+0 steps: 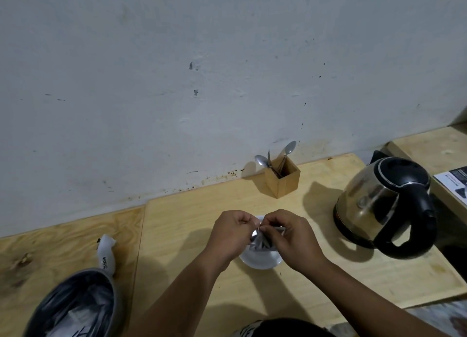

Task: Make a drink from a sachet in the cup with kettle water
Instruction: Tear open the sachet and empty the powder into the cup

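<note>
A small silver and dark sachet (260, 242) is held right above the white cup (260, 262), which stands on the wooden table near its front middle. My left hand (228, 233) pinches the sachet's top left corner. My right hand (294, 235) pinches the top just beside it, fingertips of both hands almost touching. The hands and sachet hide most of the cup's opening. A steel kettle (379, 205) with a black lid and handle stands to the right, handle toward me.
A wooden box (283, 178) with spoons stands by the wall behind the cup. A bin with a dark liner (73, 306) sits at the lower left, with a white wrapper (107, 253) beside it. Printed paper (452, 185) lies at the right edge.
</note>
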